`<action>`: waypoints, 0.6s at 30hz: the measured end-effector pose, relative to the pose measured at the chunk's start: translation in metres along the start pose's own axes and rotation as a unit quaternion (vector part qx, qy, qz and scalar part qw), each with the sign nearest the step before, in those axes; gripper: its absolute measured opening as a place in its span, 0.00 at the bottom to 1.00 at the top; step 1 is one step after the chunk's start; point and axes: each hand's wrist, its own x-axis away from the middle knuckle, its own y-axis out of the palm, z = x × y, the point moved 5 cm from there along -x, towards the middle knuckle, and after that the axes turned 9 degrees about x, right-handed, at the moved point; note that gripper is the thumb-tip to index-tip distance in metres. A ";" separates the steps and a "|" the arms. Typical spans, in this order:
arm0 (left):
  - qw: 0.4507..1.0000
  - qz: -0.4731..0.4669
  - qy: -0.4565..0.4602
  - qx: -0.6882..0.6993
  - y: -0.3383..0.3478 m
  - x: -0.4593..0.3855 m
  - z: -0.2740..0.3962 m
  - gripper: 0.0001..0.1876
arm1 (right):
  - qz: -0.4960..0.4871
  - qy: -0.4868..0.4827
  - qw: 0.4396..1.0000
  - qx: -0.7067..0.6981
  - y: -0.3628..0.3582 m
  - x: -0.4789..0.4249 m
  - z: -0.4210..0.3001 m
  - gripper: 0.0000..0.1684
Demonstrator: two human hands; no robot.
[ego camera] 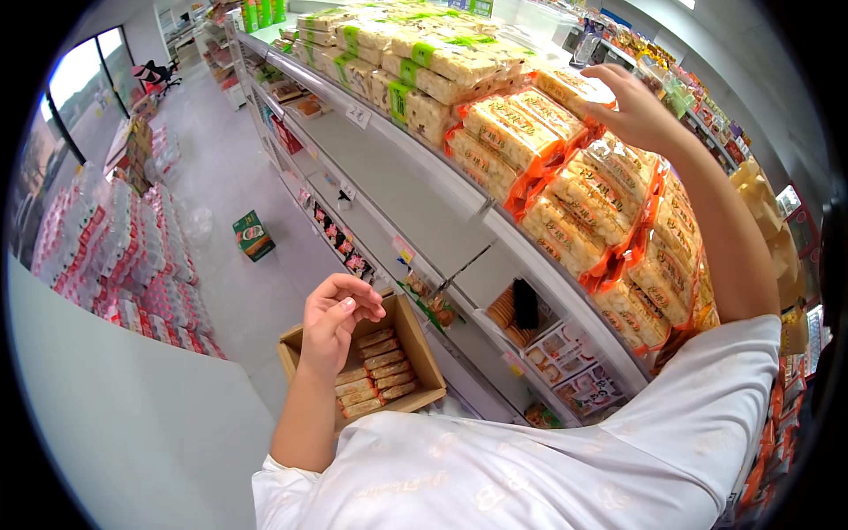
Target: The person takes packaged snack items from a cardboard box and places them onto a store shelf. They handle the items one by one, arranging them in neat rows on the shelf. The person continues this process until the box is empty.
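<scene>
My right hand (pixel 626 109) is at the top of a stack of orange-edged packs of puffed pastry sweets (pixel 589 205). Its thumb and fingers straddle the end of one pack (pixel 566 89) lying on that stack. My left hand (pixel 334 321) is raised with loosely curled fingers and nothing in it. Beneath it, an uncovered cardboard box (pixel 424 348) contains two rows of similar packs (pixel 387 364). Beside the orange-edged stack, green-banded packs of pale pastry (pixel 411 63) are piled on the same top shelf.
Lower shelves (pixel 391 172) hold a tray of round biscuits (pixel 510 315) and printed boxes (pixel 573 364). A green carton (pixel 253 236) lies on the floor. Shrink-wrapped bottles (pixel 126 245) are stacked at the left, behind a pale panel (pixel 119 397). An office chair (pixel 157 74) stands far back.
</scene>
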 end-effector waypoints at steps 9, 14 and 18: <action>0.989 0.011 -0.037 -0.144 -0.026 0.019 0.007 0.10 | -0.004 -0.150 0.986 -0.066 -0.095 0.152 -0.183 0.19; 0.974 0.081 -0.077 -0.194 -0.052 0.043 0.003 0.07 | -0.129 -0.084 0.923 -0.354 -0.005 0.219 -0.216 0.15; 0.848 -0.037 -0.245 -0.468 -0.066 0.037 -0.026 0.08 | -0.125 0.083 0.885 -0.440 0.068 0.254 -0.246 0.11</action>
